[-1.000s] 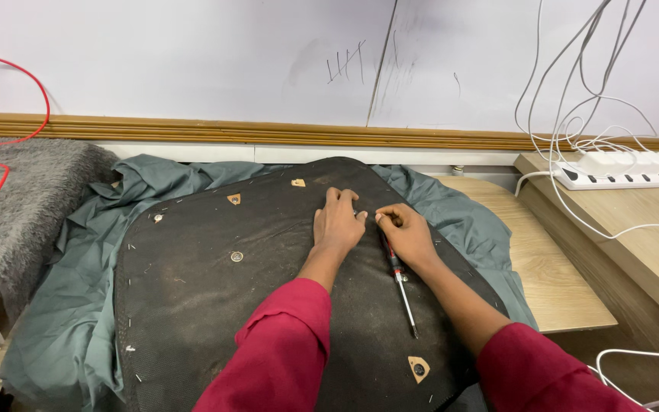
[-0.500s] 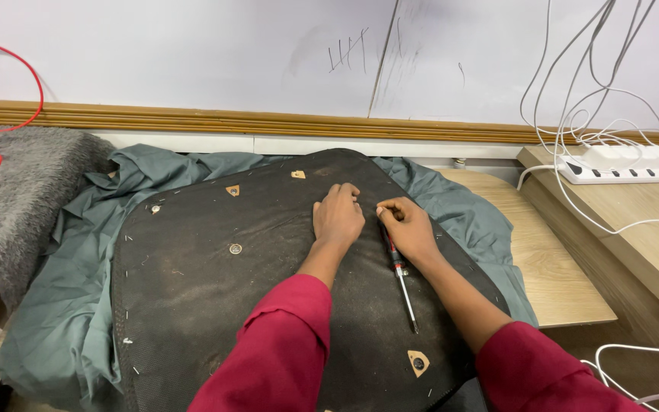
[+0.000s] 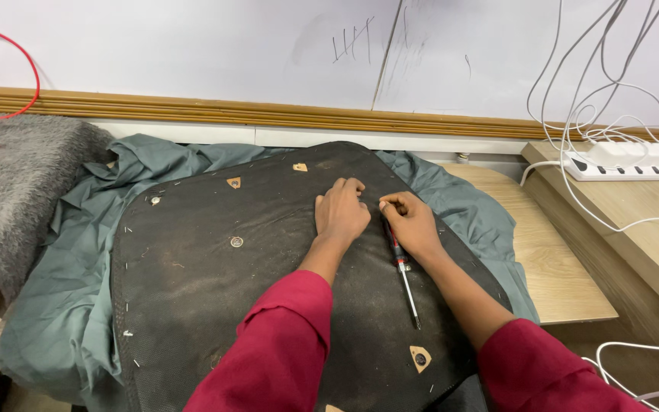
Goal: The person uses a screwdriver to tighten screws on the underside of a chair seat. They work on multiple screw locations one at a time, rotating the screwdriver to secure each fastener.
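A dark, coarse fabric-backed panel (image 3: 268, 297) with rounded corners lies flat on rumpled grey-green cloth (image 3: 62, 305), its far edge close to the wooden wall moulding (image 3: 192, 113). The left hand (image 3: 341, 214) rests on the panel near that far edge, fingers curled under and holding nothing. Just beside it, the right hand (image 3: 413, 221) pinches its fingertips together on the panel surface; what it grips is too small to tell. A slim screwdriver (image 3: 402, 267) with a red-and-black handle lies on the panel, partly under the right hand. Small tan triangular tabs (image 3: 419, 358) and metal staples dot the panel's border. Open panel stretches left of the hands; a wooden bench (image 3: 551, 267) lies right.
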